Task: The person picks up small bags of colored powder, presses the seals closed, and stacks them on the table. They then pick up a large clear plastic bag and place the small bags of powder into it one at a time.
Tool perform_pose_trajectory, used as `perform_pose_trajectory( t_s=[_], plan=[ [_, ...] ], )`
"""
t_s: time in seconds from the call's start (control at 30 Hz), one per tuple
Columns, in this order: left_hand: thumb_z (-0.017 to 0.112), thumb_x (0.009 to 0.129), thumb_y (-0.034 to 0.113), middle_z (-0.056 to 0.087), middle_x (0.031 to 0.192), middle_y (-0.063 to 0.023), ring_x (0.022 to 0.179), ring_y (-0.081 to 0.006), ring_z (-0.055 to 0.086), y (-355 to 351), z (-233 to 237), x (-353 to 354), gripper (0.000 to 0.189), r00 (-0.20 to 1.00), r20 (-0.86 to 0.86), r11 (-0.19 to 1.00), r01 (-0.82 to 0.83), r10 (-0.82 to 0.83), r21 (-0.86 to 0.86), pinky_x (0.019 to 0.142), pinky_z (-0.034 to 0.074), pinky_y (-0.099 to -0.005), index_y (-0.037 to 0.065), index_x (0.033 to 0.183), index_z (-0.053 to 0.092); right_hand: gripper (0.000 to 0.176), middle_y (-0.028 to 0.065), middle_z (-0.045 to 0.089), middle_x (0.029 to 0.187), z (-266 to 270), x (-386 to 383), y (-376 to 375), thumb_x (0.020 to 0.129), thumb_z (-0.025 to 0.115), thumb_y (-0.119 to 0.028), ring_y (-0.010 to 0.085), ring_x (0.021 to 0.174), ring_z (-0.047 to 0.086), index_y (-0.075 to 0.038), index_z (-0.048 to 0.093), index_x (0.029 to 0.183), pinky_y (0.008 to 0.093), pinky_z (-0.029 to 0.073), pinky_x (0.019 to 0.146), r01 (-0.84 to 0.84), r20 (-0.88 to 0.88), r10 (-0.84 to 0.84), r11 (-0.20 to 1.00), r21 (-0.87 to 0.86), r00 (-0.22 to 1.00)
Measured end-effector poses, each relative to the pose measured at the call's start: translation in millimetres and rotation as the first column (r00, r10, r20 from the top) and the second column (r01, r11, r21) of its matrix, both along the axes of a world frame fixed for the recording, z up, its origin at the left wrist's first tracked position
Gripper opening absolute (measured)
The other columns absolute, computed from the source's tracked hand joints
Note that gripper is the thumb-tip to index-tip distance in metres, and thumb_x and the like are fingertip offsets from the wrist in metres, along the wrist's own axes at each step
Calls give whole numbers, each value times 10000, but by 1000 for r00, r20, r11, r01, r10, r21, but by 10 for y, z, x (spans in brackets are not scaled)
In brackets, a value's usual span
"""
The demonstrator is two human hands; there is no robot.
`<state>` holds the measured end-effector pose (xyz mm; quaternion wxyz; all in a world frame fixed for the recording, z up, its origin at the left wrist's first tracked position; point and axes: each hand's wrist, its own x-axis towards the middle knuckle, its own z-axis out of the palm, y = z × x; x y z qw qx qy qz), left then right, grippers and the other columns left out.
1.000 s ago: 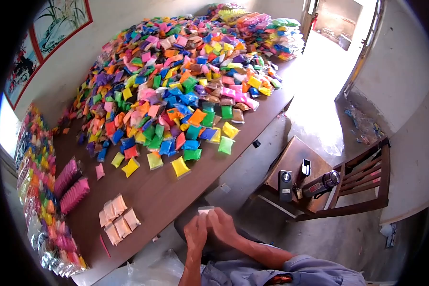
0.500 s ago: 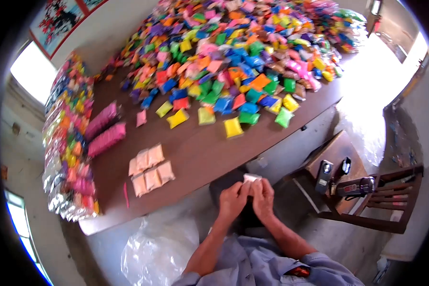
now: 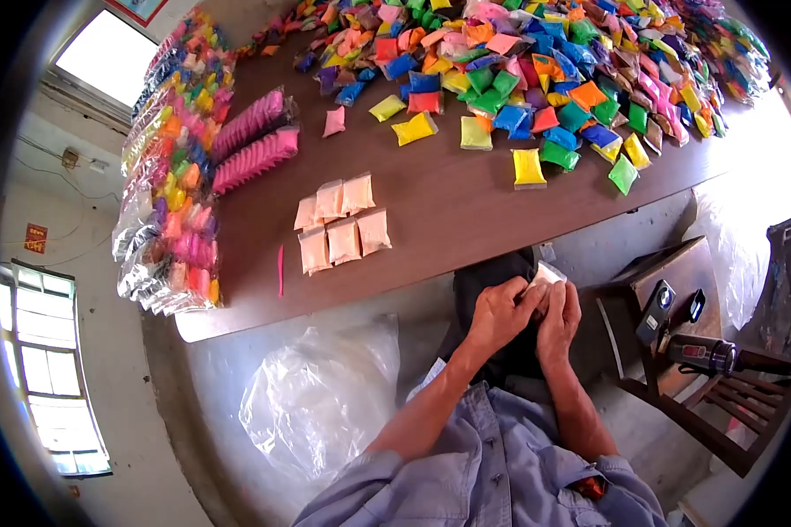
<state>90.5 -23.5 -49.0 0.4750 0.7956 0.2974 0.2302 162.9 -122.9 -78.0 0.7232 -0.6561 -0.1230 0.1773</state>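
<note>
My left hand (image 3: 501, 314) and my right hand (image 3: 557, 323) are together over my lap, just off the table's front edge. Both have their fingers closed on a small whitish packet (image 3: 549, 273), whose top end pokes out above the fingertips. The rest of it is hidden by the fingers. On the table to the left, several pale peach packets (image 3: 344, 239) lie in two rows. A thin pink stick (image 3: 280, 270) lies beside them.
Many coloured packets (image 3: 501, 79) are heaped on the brown table (image 3: 448, 220). Two rows of magenta packets (image 3: 257, 160) and stacked bagged packets (image 3: 180, 184) line its left end. Clear plastic (image 3: 325, 395) lies on the floor. A wooden chair (image 3: 729, 422) at right holds a dark flask-like object (image 3: 703, 351).
The view has swung left and down, so the table and heap appear higher and further right. Both hands keep hold of the packet, with more of its whitish end now showing.
</note>
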Motion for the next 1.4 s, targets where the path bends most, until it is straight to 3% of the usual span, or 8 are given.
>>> perform_pose_trajectory(
  t_s=[0.1, 0.2, 0.3, 0.43, 0.73, 0.9, 1.17, 1.4],
  plan=[
    [711, 979, 364, 675, 711, -196, 631, -399, 666, 15, -40, -11, 410, 1000, -7, 999, 7, -8, -53, 564, 525, -413, 16, 775, 639, 248, -56, 509, 814, -43, 28, -25, 1123, 504, -238, 34, 720, 433, -70, 587, 962, 227, 366, 603, -60, -151, 67, 997, 53, 986],
    [716, 977, 360, 681, 719, -187, 613, -362, 669, 12, -7, -19, 390, 999, -31, 998, 32, -33, -56, 568, 520, -391, 12, 811, 663, 256, -59, 510, 822, -42, 26, -8, 1126, 505, -242, 35, 723, 435, -68, 590, 959, 234, 372, 599, -43, -105, 47, 998, 37, 993],
    [721, 987, 286, 641, 684, -53, 636, -87, 563, -21, 12, -34, 310, 1000, 0, 970, -3, 3, -245, 574, 480, -298, -6, 885, 695, 218, -47, 549, 868, 65, -15, 21, 1113, 520, -185, 32, 790, 473, -56, 596, 955, 222, 410, 654, 32, -88, -29, 999, 38, 996],
    [684, 1006, 292, 648, 747, 2, 645, -77, 564, 33, -5, -79, 312, 999, 35, 884, -13, 33, -466, 571, 469, -280, -7, 918, 696, 184, -37, 617, 956, 33, -70, -32, 1096, 557, -185, 40, 855, 531, -34, 662, 1101, 211, 448, 717, -75, 218, 84, 996, -46, 972],
    [650, 1011, 241, 611, 679, -50, 623, -82, 548, 16, 27, -119, 301, 1000, 19, 962, 24, -20, -273, 558, 464, -300, -20, 864, 678, 248, -65, 594, 839, 95, -63, -14, 1105, 559, -227, 6, 753, 511, -38, 685, 1004, 203, 422, 631, -78, -93, 87, 993, 90, 992],
    [687, 1024, 279, 634, 699, -9, 617, -56, 545, 6, 17, -163, 330, 986, 144, 788, 19, 89, -615, 542, 457, -260, -22, 887, 673, 236, -82, 535, 783, 95, -77, -46, 1095, 574, -184, 7, 709, 470, -41, 666, 933, 207, 388, 594, -127, -9, 128, 989, 70, 992],
    [652, 1031, 215, 612, 712, 8, 626, -44, 544, 3, -151, -172, 241, 990, 124, 929, -21, 72, -370, 527, 456, -257, 3, 921, 684, 197, -89, 535, 808, 21, -107, -32, 1079, 603, -154, -1, 719, 467, -36, 672, 937, 204, 379, 598, -143, 30, 141, 989, 36, 989],
    [681, 1001, 196, 626, 696, -170, 605, -96, 568, -12, 54, -203, 225, 987, 151, 987, -32, 56, -160, 559, 498, -307, -20, 936, 671, 167, -51, 535, 775, -1, -62, -61, 1047, 612, -108, 38, 719, 468, 6, 648, 930, 227, 399, 613, -121, 84, 126, 991, -60, 988]
  ],
)
